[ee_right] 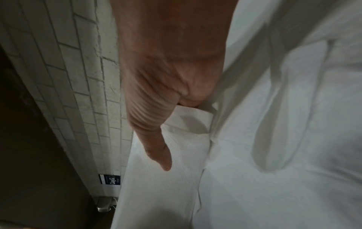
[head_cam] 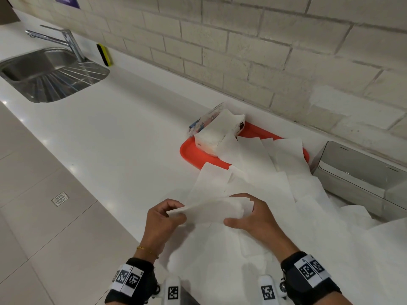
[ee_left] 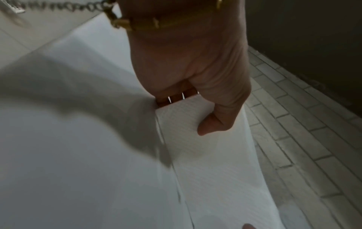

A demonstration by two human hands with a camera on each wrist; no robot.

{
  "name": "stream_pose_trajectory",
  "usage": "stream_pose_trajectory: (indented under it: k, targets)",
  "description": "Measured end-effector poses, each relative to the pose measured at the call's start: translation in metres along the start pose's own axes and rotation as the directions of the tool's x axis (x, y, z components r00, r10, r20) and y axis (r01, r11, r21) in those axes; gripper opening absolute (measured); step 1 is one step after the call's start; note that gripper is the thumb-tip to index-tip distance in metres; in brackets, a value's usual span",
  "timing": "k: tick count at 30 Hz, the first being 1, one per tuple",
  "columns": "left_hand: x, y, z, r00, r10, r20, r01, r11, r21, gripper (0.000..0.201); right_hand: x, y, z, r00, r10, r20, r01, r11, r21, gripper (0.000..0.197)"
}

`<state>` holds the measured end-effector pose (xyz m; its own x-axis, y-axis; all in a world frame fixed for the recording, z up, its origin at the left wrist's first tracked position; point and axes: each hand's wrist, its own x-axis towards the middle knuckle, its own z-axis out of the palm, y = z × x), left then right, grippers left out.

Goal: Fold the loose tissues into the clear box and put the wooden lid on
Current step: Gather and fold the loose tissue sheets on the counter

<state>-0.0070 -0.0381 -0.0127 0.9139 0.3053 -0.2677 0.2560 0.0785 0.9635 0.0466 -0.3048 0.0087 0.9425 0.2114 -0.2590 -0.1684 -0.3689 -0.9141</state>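
left hand [head_cam: 164,219] grip pinching folded tissue [head_cam: 211,211] at left end | right hand [head_cam: 253,219] grip pinching right end | held above loose tissues [head_cam: 253,181] on desk [head_cam: 123,137] | clear box [head_cam: 361,179] far right

A blue wall sign [ee_right: 110,179] reads "ClayG" — its remaining letters cut off.

left hand [head_cam: 164,219]: fingers curled, pinching | right hand [head_cam: 253,219]: thumb out, gripping

White tissues [head_cam: 259,186] spill over a red tray [head_cam: 189,150]; the pack [head_cam: 211,130] is white with blue print, the sponge [head_cam: 104,54] yellow and black.
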Motion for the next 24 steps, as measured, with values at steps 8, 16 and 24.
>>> stream_pose_trajectory:
  k: [8,16,24]
  targets:
    - [0.007,0.002,0.008,0.999,-0.003,-0.033,0.001,0.998,-0.066,0.012,-0.007,0.009,-0.004,0.983,0.018,-0.182,0.001,0.995,0.104,0.066]
    - [0.004,0.008,0.008,0.985,-0.133,0.109,0.156,0.957,-0.245,0.029,-0.005,-0.006,-0.010,0.977,-0.030,-0.213,0.063,0.987,0.149,0.059]
    - [-0.003,0.013,0.012,0.979,-0.139,0.152,0.180,0.936,-0.302,0.020,-0.017,-0.032,-0.021,0.993,0.021,-0.112,-0.002,0.985,0.170,0.063]
